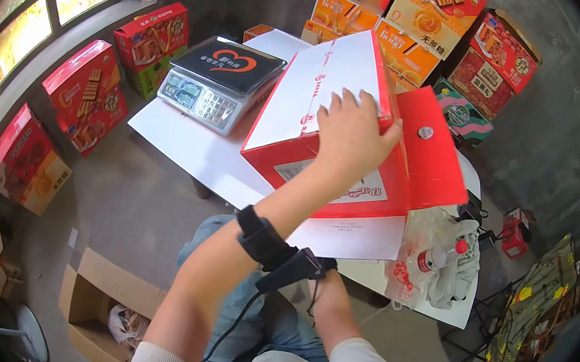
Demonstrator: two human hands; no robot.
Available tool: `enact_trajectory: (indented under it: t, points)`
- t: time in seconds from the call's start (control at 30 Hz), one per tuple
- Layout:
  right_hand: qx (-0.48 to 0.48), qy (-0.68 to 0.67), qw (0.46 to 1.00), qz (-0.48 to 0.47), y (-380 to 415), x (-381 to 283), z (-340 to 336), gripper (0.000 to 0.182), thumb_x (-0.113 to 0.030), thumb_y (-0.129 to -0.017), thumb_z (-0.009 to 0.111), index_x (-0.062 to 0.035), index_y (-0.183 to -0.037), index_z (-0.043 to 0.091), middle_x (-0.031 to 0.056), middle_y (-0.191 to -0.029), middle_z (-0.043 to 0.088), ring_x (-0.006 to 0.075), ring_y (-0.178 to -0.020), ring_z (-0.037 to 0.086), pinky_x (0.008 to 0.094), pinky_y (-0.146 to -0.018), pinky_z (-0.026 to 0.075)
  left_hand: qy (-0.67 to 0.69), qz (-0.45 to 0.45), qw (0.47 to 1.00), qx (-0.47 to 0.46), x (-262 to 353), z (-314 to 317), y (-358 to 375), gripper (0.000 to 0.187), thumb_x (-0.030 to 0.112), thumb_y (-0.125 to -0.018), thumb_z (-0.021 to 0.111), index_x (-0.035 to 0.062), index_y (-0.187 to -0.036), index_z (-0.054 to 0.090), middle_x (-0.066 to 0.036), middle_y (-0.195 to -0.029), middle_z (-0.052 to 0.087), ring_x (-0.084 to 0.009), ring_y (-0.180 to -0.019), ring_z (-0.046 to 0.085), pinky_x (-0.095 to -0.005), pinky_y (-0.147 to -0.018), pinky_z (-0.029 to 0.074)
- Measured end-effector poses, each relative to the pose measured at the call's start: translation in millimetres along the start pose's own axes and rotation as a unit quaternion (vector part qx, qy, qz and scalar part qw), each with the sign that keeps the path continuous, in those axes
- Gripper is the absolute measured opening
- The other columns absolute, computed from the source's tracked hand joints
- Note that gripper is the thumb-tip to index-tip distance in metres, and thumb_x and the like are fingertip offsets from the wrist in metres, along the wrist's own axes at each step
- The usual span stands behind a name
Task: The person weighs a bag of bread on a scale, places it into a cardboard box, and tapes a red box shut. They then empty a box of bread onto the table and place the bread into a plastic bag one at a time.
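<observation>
A large white and red carton [323, 77] lies tilted on the white table, with a red flap [433, 151] standing out at its right and a white flap [355, 237] toward me. My left hand [356, 131] rests on the carton's upper right edge, its fingers spread over the white face and its thumb near the red side. My right forearm [336, 311] reaches up below the white flap; its hand is hidden behind the flap and the black wrist straps.
On the table [173, 135], a scale [219, 76] stands left of the carton; plastic bags and a bottle [431, 259] lie at the right. Gift boxes [410, 34] are stacked behind, others [88, 97] stand at the left. An open cardboard box [92, 316] sits on the floor.
</observation>
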State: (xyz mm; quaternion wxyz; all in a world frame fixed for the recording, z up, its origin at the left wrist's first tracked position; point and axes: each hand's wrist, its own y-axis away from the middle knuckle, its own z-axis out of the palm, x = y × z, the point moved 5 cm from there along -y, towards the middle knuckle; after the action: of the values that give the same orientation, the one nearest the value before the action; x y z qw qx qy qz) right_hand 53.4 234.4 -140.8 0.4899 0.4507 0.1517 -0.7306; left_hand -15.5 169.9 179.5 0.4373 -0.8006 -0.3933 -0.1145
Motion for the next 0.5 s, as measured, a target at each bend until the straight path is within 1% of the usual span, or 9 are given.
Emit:
enact_trajectory:
  t: [0.03,0.07,0.13,0.17,0.23,0.37,0.5]
  points:
    - [0.002,0.004,1.0,-0.002,-1,2,5,0.054,-0.003,-0.082,0.045,-0.0046,-0.133,0.03,0.0116,-0.11,0.054,0.0169,-0.092,0.056,0.0269,-0.072,0.049,-0.028,0.018,0.999,0.024,4,6,1,0.05,0.041,-0.077,0.056,-0.0054,-0.092,0.052,-0.029,-0.101,0.052,-0.0437,-0.104,0.047,-0.0534,-0.086,0.034]
    - [0.003,0.009,1.0,-0.003,-2,3,9,0.054,-0.003,-0.082,0.045,-0.0046,-0.133,0.03,0.0116,-0.109,0.054,0.0168,-0.092,0.056,0.0268,-0.072,0.048,-0.028,0.018,0.999,0.023,3,14,2,0.05,0.041,-0.077,0.056,-0.0054,-0.092,0.052,-0.029,-0.101,0.052,-0.0437,-0.104,0.047,-0.0534,-0.086,0.034]
    - [0.004,0.019,1.0,-0.005,-3,7,17,0.054,-0.003,-0.082,0.045,-0.0046,-0.133,0.03,0.0115,-0.109,0.055,0.0167,-0.092,0.056,0.0268,-0.071,0.048,-0.04,0.045,0.995,0.08,3,17,3,0.057,0.043,-0.077,0.055,-0.008,-0.103,0.051,-0.033,-0.109,0.048,-0.0461,-0.108,0.044,-0.055,-0.088,0.032]
    - [0.006,0.023,1.0,-0.004,-3,9,20,0.054,-0.003,-0.082,0.045,-0.0046,-0.133,0.03,0.0115,-0.109,0.055,0.0167,-0.092,0.056,0.0267,-0.071,0.048,-0.041,0.045,0.995,0.08,3,16,3,0.057,0.043,-0.077,0.055,-0.008,-0.103,0.051,-0.033,-0.109,0.048,-0.0461,-0.108,0.044,-0.055,-0.088,0.032]
    - [0.007,0.029,1.0,-0.005,-3,12,25,0.054,-0.003,-0.082,0.045,-0.0046,-0.133,0.03,0.0115,-0.109,0.055,0.0166,-0.091,0.056,0.0267,-0.071,0.048,-0.043,0.044,0.996,0.06,4,16,3,0.064,0.044,-0.078,0.055,-0.0097,-0.112,0.047,-0.034,-0.115,0.045,-0.0458,-0.111,0.041,-0.0543,-0.091,0.031]
    - [0.011,0.046,0.999,-0.008,-3,16,34,0.054,-0.002,-0.082,0.045,-0.0046,-0.133,0.03,0.0115,-0.108,0.055,0.0164,-0.091,0.056,0.0266,-0.071,0.048,-0.053,0.054,0.995,0.063,16,23,10,0.066,0.045,-0.078,0.054,-0.0096,-0.114,0.045,-0.034,-0.116,0.044,-0.0458,-0.113,0.04,-0.0545,-0.092,0.029]
    - [0.012,0.057,0.998,-0.009,-7,19,45,0.053,-0.002,-0.082,0.045,-0.0045,-0.133,0.03,0.0115,-0.107,0.055,0.0163,-0.09,0.056,0.0264,-0.07,0.048,-0.092,0.086,0.991,0.054,30,26,16,0.068,0.047,-0.076,0.054,-0.0087,-0.114,0.046,-0.034,-0.117,0.044,-0.0451,-0.113,0.04,-0.0543,-0.093,0.029]
